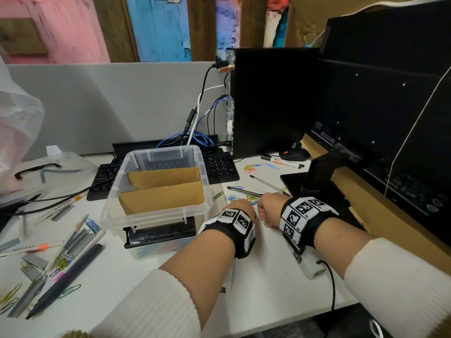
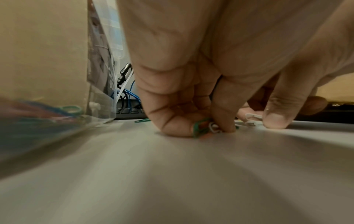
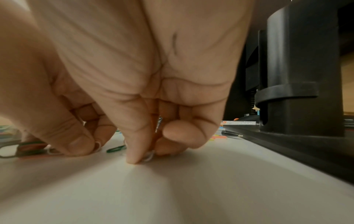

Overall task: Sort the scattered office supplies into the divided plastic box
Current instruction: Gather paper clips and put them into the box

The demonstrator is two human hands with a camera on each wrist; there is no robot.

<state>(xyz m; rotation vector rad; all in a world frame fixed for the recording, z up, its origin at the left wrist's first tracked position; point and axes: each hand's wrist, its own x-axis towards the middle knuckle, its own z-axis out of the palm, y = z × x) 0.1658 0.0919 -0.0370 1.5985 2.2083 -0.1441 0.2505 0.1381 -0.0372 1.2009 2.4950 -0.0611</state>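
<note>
Nearest, two forearms in white ribbed sleeves reach forward over a white desk, each wrist wearing a black band with square black-and-white markers. Both hands sit low on the desk just right of the box, close together. The left hand has its fingers curled down, pinching a small bunch of paper clips, green, orange and white, against the desktop. The right hand is also curled, its fingertips pressed together on what looks like a pale clip, though that view is blurred. Just beyond the hands lie more coloured clips and two slim pens.

To the left stands the clear plastic box, split by brown cardboard dividers; coloured clips show through its near wall at the bottom. Further left, on the desk, are scattered staple strips, pencils, a dark pen and loose clips.

Farther back, a white marker and another clip cluster lie near a black monitor stand. A black keyboard sits behind the box, then a black computer tower with blue and white cables.
</note>
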